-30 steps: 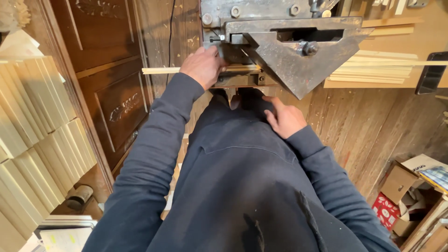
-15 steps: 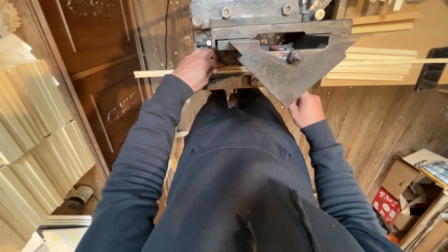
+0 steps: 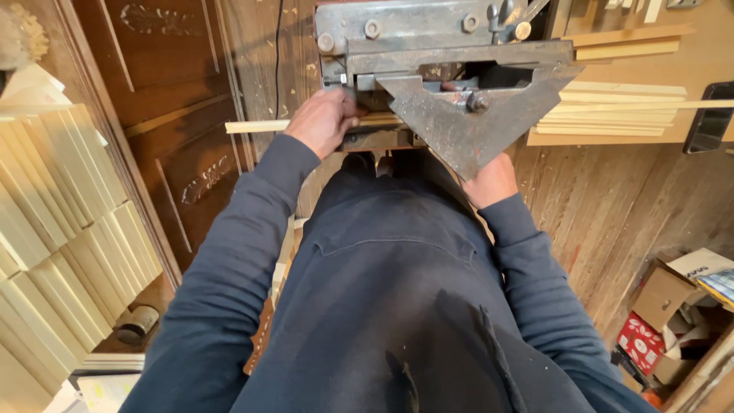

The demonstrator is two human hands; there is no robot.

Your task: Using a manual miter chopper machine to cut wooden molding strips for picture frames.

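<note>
— So where does the work stand at this point?

— Feeding, as I judge it. The left hand (image 3: 325, 121) has its grip closed over a thin pale wooden strip (image 3: 256, 126), pressing it flat across the bed of the grey steel machine with the triangular plate (image 3: 459, 126). The strip runs sideways under that plate.

— And the right hand (image 3: 492, 180)?

— It sits just below the plate's point, fingers hidden behind it; I cannot tell whether that grip holds anything.

— What does the next move call for?

— Likely keeping the strip square and both hands apart from the plate's edge.
</note>
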